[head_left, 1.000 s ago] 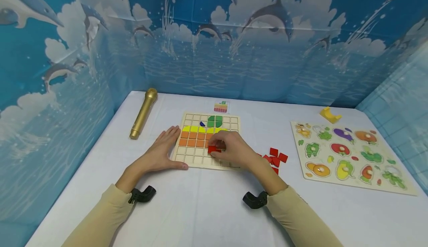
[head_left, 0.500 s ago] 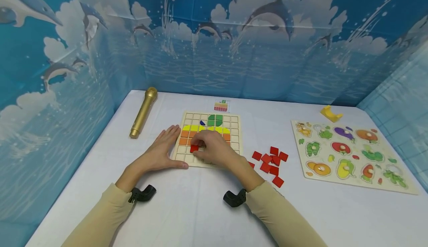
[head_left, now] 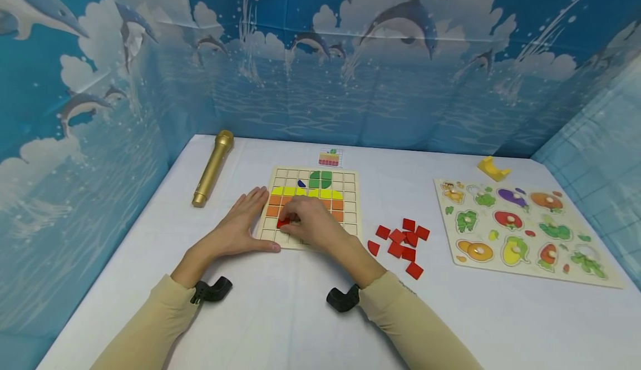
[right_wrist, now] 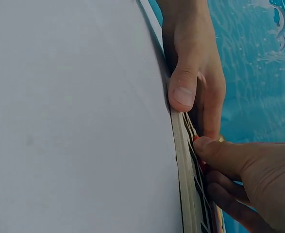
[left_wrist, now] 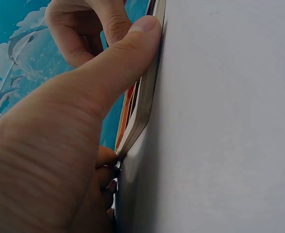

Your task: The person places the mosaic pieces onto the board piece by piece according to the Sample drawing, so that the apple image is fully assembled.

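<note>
Board (head_left: pixel 349 208), tiles (head_left: pixel 338 205) inside, red tile (head_left: pixel 281 224) apparently pinched

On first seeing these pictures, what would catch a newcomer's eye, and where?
Probably the blue dolphin backdrop, which rises behind the white table. Next, perhaps, the grid board near the table's middle, where the right hand pinches a red tile and the left hand touches the board's left edge; loose red pieces lie right of the board.

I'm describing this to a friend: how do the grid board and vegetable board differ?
The grid board is ruled into squares; the vegetable board has vegetable pictures. The grid board is smaller than the vegetable board. The left hand touches the grid board, not the vegetable board. Both are pale and lie on the table.
</note>
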The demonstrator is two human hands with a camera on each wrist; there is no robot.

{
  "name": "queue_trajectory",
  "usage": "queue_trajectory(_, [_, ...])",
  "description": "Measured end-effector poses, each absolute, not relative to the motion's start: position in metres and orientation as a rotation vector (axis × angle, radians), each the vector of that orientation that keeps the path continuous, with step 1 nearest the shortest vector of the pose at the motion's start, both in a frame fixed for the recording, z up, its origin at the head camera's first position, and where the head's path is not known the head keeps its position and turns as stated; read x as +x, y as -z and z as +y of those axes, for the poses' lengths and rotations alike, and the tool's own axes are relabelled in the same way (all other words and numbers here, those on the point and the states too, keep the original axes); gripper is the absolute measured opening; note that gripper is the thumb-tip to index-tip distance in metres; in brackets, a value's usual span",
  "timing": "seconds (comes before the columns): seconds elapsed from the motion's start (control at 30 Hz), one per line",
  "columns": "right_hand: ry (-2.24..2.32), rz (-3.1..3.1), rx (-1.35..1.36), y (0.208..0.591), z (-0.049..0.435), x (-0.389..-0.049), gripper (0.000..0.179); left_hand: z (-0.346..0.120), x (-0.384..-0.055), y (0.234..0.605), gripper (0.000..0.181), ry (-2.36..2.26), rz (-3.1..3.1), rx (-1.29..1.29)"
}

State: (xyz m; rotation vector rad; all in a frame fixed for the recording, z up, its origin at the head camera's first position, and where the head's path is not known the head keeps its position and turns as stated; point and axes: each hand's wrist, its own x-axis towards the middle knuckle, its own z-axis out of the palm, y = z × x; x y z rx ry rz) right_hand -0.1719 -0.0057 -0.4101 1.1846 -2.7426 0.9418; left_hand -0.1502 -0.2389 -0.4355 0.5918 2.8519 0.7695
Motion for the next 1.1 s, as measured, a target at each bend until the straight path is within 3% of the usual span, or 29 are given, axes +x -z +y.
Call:
queue_trajectory(0.47, [-0.93, -2.713, 1.132, 0.407, 0.01, -0.167, 0.012, -0.237, -0.151, 0.436, 0.137, -0.779, 2.863, 0.596])
queue_trajectory(0.8, [-1.001, -2.772, 1.026, 0.401, 0.055, -0.171, 0.008, -0.238, -0.15, 0.435, 0.137, -0.759, 2.874, 0.578])
queue_trajectory(1.1, [-0.975, -2.83, 0.917, 0.394, 0.11, -0.166, 0.017, -0.235, -0.149, 0.434, 0.137, -0.783, 2.865, 0.569])
